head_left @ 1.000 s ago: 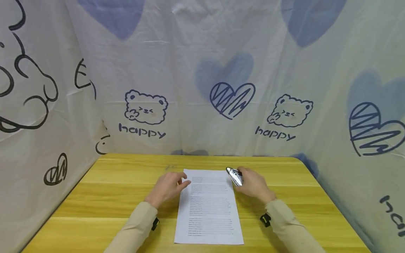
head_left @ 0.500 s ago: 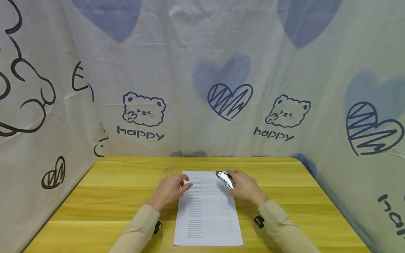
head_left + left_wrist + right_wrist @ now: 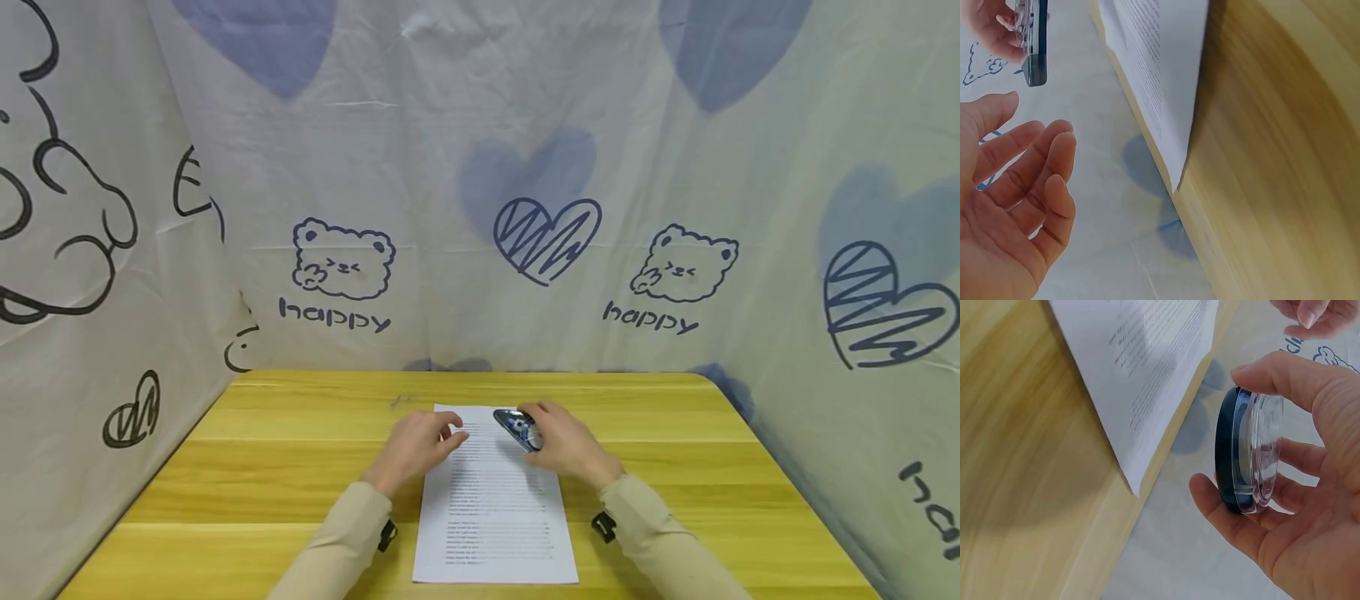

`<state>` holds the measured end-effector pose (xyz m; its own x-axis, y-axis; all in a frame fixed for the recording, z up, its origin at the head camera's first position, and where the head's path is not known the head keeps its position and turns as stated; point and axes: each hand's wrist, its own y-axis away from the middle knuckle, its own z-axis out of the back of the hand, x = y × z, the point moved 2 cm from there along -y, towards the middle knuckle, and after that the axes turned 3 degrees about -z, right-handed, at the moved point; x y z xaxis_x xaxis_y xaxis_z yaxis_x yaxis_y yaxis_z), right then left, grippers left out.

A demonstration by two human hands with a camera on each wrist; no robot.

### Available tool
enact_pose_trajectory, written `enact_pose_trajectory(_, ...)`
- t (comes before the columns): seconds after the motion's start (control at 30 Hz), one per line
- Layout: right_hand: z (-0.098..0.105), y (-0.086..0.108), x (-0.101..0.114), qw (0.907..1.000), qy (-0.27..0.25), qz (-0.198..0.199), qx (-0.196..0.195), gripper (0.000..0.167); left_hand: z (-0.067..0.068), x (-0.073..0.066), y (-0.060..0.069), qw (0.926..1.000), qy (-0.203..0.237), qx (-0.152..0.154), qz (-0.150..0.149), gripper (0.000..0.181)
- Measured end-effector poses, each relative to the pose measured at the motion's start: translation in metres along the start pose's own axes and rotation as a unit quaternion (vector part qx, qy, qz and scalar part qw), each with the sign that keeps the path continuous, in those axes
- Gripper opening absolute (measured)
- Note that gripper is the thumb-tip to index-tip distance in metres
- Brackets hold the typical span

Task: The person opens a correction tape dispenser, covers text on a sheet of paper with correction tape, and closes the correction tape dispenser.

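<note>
A clear plastic case with a dark rim (image 3: 516, 428) is held over the far right part of a printed sheet of paper (image 3: 495, 537). My right hand (image 3: 566, 443) grips its edges between thumb and fingers, as the right wrist view shows. Shiny parts lie behind the case's clear side (image 3: 1265, 450); their kind is unclear. Opposite it, my left hand (image 3: 416, 448) hovers near the sheet's far left edge. Its fingers are loosely bent and hold nothing. In the left wrist view the case (image 3: 1035, 44) stays apart from the left fingertips.
The paper lies lengthwise on a yellow wood-grain table (image 3: 262, 467). A pale cloth (image 3: 450, 100) with hearts and bear drawings hangs behind the table and on both sides. Each wrist has a dark strap.
My right hand has carried the case leftward, from the sheet's right edge to above the paper. The left hand has shifted slightly right. The case has turned a little, showing its inner parts.
</note>
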<state>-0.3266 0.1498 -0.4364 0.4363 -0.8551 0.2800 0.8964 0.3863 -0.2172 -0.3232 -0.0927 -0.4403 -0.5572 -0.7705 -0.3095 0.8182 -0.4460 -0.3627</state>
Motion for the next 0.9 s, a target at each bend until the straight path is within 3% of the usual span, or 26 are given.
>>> enact_pose_trajectory(0.3, -0.003, -0.001, 0.009, 0.9998, -0.009, 0.018, -0.002, 0.075, -0.003, 0.001, -0.006, 0.9997, 0.021, 0.002, 0.012, 0.021)
enact_pose_trajectory(0.7, -0.010, -0.002, 0.018, 0.9980, 0.003, 0.062, 0.009, 0.072, -0.010, -0.002, -0.009, 0.9980, 0.059, 0.007, -0.019, 0.030)
enact_pose_trajectory(0.9, -0.012, -0.001, 0.022, 0.9971, 0.019, 0.074, 0.008, 0.070, -0.015, -0.005, -0.006, 0.9957, 0.089, 0.015, -0.018, 0.040)
